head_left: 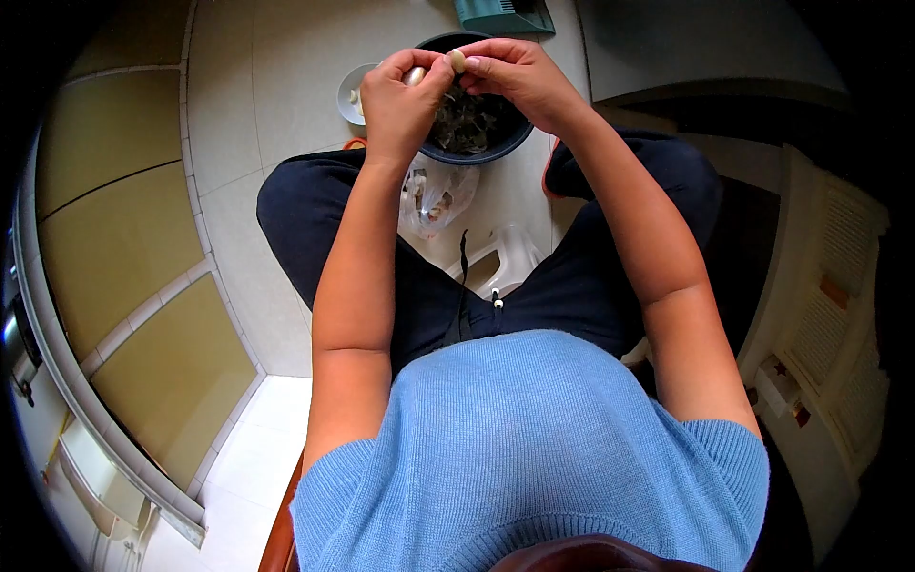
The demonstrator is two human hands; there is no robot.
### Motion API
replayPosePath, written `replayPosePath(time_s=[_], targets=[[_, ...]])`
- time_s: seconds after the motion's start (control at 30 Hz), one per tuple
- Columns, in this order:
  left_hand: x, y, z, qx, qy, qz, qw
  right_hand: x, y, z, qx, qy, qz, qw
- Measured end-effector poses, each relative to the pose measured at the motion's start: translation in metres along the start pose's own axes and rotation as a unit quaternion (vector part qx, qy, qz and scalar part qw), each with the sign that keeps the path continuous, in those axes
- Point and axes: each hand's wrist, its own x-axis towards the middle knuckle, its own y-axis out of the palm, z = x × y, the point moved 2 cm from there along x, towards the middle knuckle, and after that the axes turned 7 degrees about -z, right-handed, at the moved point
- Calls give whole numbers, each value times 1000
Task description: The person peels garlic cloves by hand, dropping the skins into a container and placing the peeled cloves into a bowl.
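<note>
Above a dark round bin (448, 153), a pale garlic clove (457, 61) is pinched between the fingertips of both my hands. My left hand (405, 105) has its fingers curled in, and a second whitish piece (414, 76), probably another clove, shows tucked inside it. My right hand (524, 81) meets the clove from the other side with thumb and forefinger. Loose papery skins (467, 124) lie in the bin. A white plate (347, 91) with a few pale pieces sits left of it, partly behind my left hand.
A clear plastic bag (437, 202) with pale and brownish contents rests on the floor between my legs, near a white plastic stool (518, 250). A green dustpan (505, 14) is beyond the bin. Tan cabinet panels (119, 267) line the left side.
</note>
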Motion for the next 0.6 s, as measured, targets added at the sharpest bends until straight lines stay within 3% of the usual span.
replayPosePath(time_s=[0.6], targets=[[1,1,1,-31,-9,-23,999,1,2,4,35,20,2,999]])
